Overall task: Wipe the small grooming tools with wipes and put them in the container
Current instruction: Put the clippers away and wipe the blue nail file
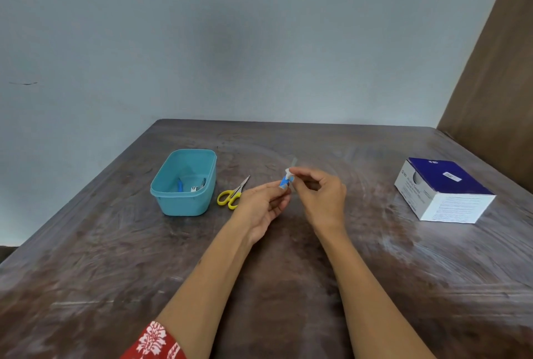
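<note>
Both my hands meet over the desk (288, 286): left hand (261, 208) pinches a blue-and-white wipe packet (285, 182), right hand (323, 194) pinching its top.

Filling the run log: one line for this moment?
left hand: holds blue tool | right hand: wiping it | scissors: on table | container: holds tools

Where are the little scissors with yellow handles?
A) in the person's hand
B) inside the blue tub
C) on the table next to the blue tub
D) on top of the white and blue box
C: the small yellow-handled scissors lie flat on the brown wooden table, just right of the light blue plastic tub, with neither hand touching them.
</note>
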{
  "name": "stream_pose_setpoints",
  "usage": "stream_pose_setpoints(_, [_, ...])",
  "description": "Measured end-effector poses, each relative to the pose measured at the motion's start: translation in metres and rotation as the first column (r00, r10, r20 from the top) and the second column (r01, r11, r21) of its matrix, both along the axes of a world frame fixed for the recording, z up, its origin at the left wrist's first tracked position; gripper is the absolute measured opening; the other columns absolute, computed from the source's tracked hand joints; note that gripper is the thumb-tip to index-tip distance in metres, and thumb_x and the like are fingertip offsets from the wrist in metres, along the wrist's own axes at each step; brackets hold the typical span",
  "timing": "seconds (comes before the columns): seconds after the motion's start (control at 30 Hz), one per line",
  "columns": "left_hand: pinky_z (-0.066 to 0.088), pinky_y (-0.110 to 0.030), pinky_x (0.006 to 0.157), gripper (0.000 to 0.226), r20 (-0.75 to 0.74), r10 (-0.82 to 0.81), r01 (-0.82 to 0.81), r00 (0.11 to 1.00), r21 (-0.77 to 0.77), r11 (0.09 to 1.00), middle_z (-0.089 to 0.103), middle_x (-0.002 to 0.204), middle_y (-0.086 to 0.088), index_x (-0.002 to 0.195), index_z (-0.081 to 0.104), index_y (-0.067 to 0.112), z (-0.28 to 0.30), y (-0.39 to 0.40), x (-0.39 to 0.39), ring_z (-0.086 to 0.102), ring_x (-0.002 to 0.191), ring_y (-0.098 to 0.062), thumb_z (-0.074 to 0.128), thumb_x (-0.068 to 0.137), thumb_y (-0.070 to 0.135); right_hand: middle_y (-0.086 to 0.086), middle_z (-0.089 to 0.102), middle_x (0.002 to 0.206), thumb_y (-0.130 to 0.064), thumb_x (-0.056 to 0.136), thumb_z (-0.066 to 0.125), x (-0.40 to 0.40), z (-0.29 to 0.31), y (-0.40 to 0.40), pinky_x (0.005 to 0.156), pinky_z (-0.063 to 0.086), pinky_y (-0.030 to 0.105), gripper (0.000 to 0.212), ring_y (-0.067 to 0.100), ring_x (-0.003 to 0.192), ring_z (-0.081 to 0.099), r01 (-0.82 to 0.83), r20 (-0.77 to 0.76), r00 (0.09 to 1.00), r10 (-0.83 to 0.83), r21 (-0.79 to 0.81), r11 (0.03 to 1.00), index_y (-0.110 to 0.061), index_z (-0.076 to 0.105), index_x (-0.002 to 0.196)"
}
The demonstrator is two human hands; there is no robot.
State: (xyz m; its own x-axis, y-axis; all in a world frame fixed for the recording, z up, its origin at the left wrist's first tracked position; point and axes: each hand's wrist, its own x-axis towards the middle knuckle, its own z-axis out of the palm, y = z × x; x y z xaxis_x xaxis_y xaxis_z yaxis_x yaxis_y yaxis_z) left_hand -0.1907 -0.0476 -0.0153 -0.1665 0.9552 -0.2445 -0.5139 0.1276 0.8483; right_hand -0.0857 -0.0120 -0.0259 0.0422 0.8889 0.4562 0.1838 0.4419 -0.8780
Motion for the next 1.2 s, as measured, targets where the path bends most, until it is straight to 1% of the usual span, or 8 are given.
stream_pose_setpoints(0.07, [0.053, -0.014, 0.054, 0.016, -0.019, -0.033, 0.033, 0.999, -0.008, 0.999, 0.068, 0.066, -0.003, 0.086, 0.066, 0.005, -0.0001, -0.0019, -0.0018, 0.065, 0.056, -0.008, 0.054, 0.085, -0.006, -0.006, 0.071, 0.078, -0.002, 0.079, 0.069, 0.0009, 0.0000, -0.0009, 0.067, 0.050, 0.010, 0.018, 0.001, 0.070, 0.066, -0.009, 0.063, 0.998, 0.007, 0.024, 1.000, -0.015, 0.075, 0.090])
stream_pose_setpoints(0.17, [0.056, -0.020, 0.057, 0.019, -0.049, -0.052, 0.051, 0.997, -0.020, 0.999, 0.071, 0.067, -0.006, 0.084, 0.067, 0.004, -0.0003, -0.0033, -0.0027, 0.069, 0.060, -0.012, 0.054, 0.083, -0.011, 0.001, 0.072, 0.083, -0.002, 0.079, 0.069, 0.0025, -0.0006, -0.0039, 0.070, 0.054, 0.018, 0.016, 0.006, 0.071, 0.066, -0.029, 0.168, 0.986, 0.012, 0.099, 0.995, -0.011, 0.075, 0.090])
stream_pose_setpoints(0.37, [0.059, -0.024, 0.060, 0.016, -0.037, -0.090, 0.089, 0.995, -0.031, 0.996, 0.072, 0.069, -0.012, 0.087, 0.065, -0.006, 0.0035, -0.0046, -0.0052, 0.071, 0.062, -0.018, 0.052, 0.081, -0.012, 0.006, 0.072, 0.086, 0.002, 0.080, 0.067, 0.0054, 0.0006, -0.0038, 0.074, 0.052, 0.018, 0.016, 0.012, 0.076, 0.065, -0.044, 0.272, 0.962, -0.017, 0.216, 0.975, -0.006, 0.075, 0.091])
stream_pose_setpoints(0.6, [0.058, -0.024, 0.056, 0.012, -0.067, -0.043, 0.042, 0.997, -0.022, 0.999, 0.071, 0.065, -0.010, 0.079, 0.065, -0.004, 0.0023, -0.0054, -0.0037, 0.070, 0.060, -0.016, 0.055, 0.079, -0.011, 0.004, 0.071, 0.078, 0.002, 0.071, 0.070, 0.0057, 0.0004, -0.0038, 0.070, 0.054, 0.024, 0.015, 0.012, 0.069, 0.065, -0.038, 0.282, 0.959, -0.029, 0.228, 0.973, -0.009, 0.076, 0.081])
stream_pose_setpoints(0.77, [0.058, -0.026, 0.055, 0.011, -0.101, -0.082, 0.075, 0.992, -0.073, 0.995, 0.071, 0.071, -0.017, 0.083, 0.064, -0.006, 0.0022, -0.0049, -0.0040, 0.071, 0.064, -0.023, 0.057, 0.078, -0.013, 0.007, 0.071, 0.082, 0.004, 0.077, 0.067, 0.0084, -0.0008, 0.0016, 0.071, 0.042, 0.001, 0.014, 0.009, 0.072, 0.060, 0.106, 0.248, 0.949, -0.193, 0.324, 0.940, -0.004, 0.075, 0.085])
stream_pose_setpoints(0.97, [0.057, -0.025, 0.054, 0.014, -0.106, -0.061, 0.058, 0.992, -0.034, 0.998, 0.071, 0.065, -0.012, 0.075, 0.066, -0.004, 0.0013, -0.0059, -0.0044, 0.070, 0.059, -0.019, 0.055, 0.078, -0.013, 0.002, 0.069, 0.073, 0.002, 0.068, 0.070, 0.0053, -0.0029, -0.0011, 0.064, 0.051, 0.017, 0.016, 0.010, 0.064, 0.062, 0.006, 0.273, 0.958, -0.091, 0.298, 0.955, -0.010, 0.074, 0.078])
stream_pose_setpoints(1.1, [0.058, -0.026, 0.054, 0.011, -0.099, -0.092, 0.085, 0.991, -0.069, 0.994, 0.071, 0.067, -0.016, 0.080, 0.064, -0.005, 0.0021, -0.0067, -0.0049, 0.071, 0.062, -0.023, 0.057, 0.078, -0.013, 0.009, 0.071, 0.082, 0.005, 0.077, 0.067, 0.0086, -0.0031, 0.0042, 0.071, 0.044, 0.011, 0.014, 0.018, 0.073, 0.065, 0.128, 0.251, 0.943, -0.219, 0.334, 0.934, -0.003, 0.074, 0.086])
stream_pose_setpoints(1.2, [0.058, -0.025, 0.056, 0.011, -0.106, -0.093, 0.087, 0.990, -0.063, 0.994, 0.071, 0.070, -0.016, 0.082, 0.064, -0.005, 0.0021, -0.0068, -0.0047, 0.071, 0.062, -0.021, 0.057, 0.078, -0.012, 0.007, 0.071, 0.079, 0.003, 0.075, 0.068, 0.0083, -0.0027, 0.0020, 0.069, 0.048, 0.015, 0.012, 0.017, 0.070, 0.065, 0.102, 0.271, 0.943, -0.195, 0.323, 0.941, -0.004, 0.074, 0.083])
